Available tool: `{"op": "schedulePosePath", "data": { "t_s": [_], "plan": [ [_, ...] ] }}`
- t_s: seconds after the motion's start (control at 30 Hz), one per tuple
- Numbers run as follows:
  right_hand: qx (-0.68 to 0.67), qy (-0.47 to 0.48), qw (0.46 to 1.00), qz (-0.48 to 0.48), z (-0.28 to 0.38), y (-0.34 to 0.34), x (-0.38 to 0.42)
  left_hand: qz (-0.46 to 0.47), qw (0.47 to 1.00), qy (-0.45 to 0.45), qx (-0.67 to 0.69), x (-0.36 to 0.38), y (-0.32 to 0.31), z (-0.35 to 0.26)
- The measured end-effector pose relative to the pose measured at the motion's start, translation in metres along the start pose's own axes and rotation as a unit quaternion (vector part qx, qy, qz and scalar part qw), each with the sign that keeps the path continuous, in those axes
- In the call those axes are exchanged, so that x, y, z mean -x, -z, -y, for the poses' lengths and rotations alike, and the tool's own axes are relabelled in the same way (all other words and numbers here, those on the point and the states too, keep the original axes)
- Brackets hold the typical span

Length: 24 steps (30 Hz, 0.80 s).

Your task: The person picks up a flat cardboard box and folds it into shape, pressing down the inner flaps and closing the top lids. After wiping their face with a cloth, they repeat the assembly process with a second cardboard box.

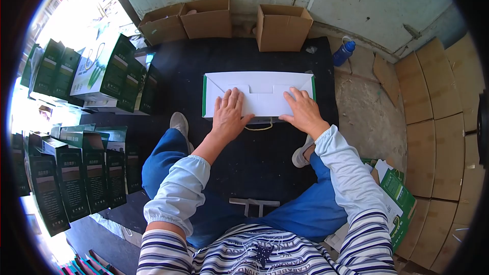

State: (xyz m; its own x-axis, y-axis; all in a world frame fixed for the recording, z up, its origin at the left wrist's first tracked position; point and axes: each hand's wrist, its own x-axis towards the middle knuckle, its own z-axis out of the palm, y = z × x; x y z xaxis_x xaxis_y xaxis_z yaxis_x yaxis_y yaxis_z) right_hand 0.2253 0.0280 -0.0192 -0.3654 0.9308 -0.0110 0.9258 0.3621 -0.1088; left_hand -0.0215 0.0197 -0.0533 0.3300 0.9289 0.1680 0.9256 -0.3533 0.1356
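The left hand (231, 114) and right hand (304, 111) lie palm down on opposite halves of a white box (261, 105), the fingers of each slightly spread and the thumbs directed inward. The box rests on a black mat (254, 165), its long side facing the person. Its top flaps lie flat, meeting centrally; green edges its ends, and a pale cord handle (259, 128) loops from the near side.

The box (262, 106) is white (green-edged) — the trousers (311, 211) are blue.
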Motion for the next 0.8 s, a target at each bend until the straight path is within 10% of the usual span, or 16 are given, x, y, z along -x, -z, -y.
{"op": "schedulePosePath", "data": {
  "t_s": [0.47,0.8],
  "plan": [
    [0.012,0.002,0.990,0.140,-0.002,0.005,-0.012,0.088,0.995,-0.048,0.017,-0.005,-0.009,0.008],
    [-0.078,0.003,0.991,-0.107,-0.015,-0.003,0.001,-0.066,0.996,0.004,0.060,-0.004,0.016,0.002]
  ]
}}
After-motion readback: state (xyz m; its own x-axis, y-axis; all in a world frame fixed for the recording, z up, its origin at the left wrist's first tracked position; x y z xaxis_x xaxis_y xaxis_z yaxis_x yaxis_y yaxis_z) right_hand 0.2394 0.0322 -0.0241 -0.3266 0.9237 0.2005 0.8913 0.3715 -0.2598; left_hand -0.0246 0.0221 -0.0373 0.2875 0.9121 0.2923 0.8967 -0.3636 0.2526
